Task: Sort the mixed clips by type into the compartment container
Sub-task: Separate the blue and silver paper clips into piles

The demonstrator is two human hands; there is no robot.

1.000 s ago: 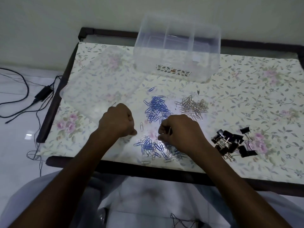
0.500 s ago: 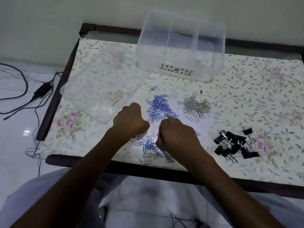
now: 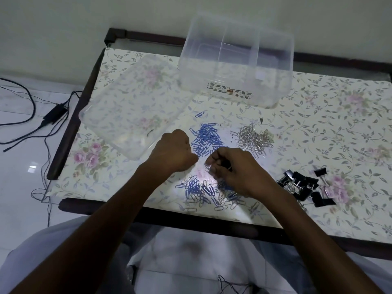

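Right hand curled at centre of the table, fingertips bunched together and pinching something thin and metallic, likely a paper clip, though too small to name its colour. Left hand just at 9 o'clock of it, closed in a fist with thumb tucked forward; whether anything sits inside cannot be told. Knuckles of the two nearly touching. Directly under and at 6 o'clock of the hands, a mixed heap of clips, blue and silver tangled together, spreading toward the near table edge. At 12 o'clock of the hands, a sorted pile of blue paper clips, with one stray blue clip lying apart, farther out at 12 o'clock. At 1 o'clock, beside the blue pile but not touching it, a pile of silver paper clips. At 3 o'clock of the right hand, well apart, a cluster of black binder clips with silver handles. At 12 o'clock, far side of the table, the clear compartment container, dividers visible inside, no clips seen in its sections. At 10 o'clock, a clear lid lying flat, its near corner just beside the left fist. Floral tablecloth under everything. Off the table at 9 o'clock, black cables and a power adapter on the white floor.
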